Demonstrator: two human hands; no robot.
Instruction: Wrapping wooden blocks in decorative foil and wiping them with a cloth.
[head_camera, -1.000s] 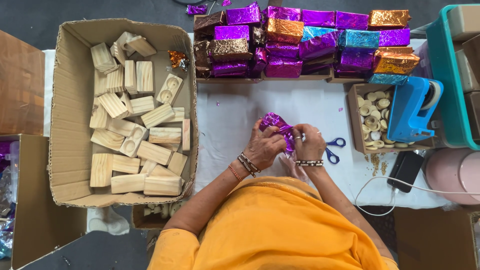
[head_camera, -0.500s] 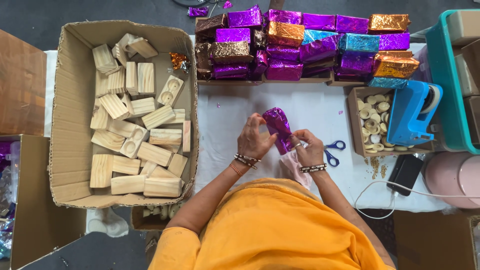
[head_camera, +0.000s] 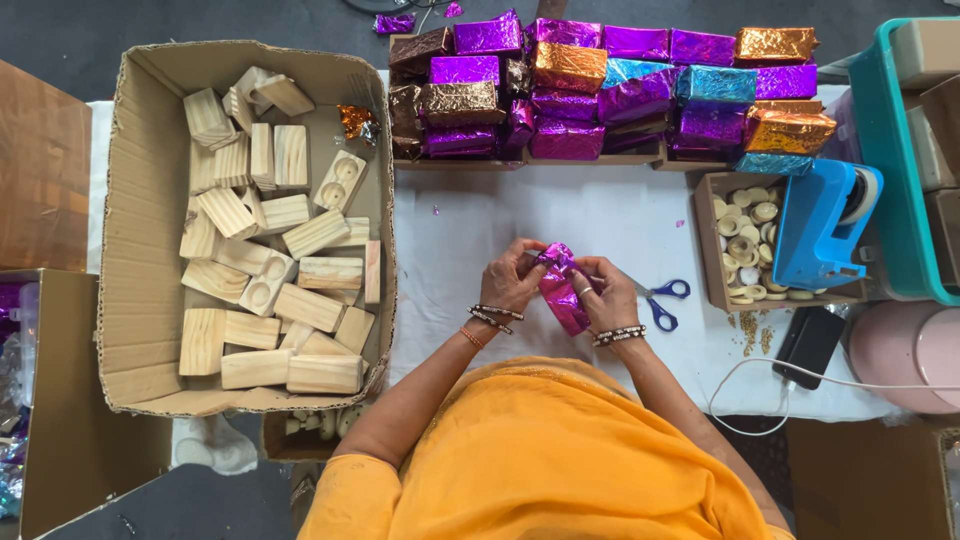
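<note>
Left hand (head_camera: 512, 282) and right hand (head_camera: 607, 295) both clasp the purple foil-wrapped block (head_camera: 560, 290). Foil appears thin, slippery, tear-prone; best held by its rigid sides.

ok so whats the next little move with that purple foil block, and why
Probably fold the loose foil end flat against the purple foil block. Both the left hand and right hand grip it above the white table, and its upper end looks crumpled, unlike the stacked wrapped blocks.

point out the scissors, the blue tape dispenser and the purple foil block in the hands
scissors (head_camera: 662, 300): head view, on the blue handles
blue tape dispenser (head_camera: 815, 235): head view, middle of its body
purple foil block (head_camera: 560, 290): head view, foil between both hands
</note>
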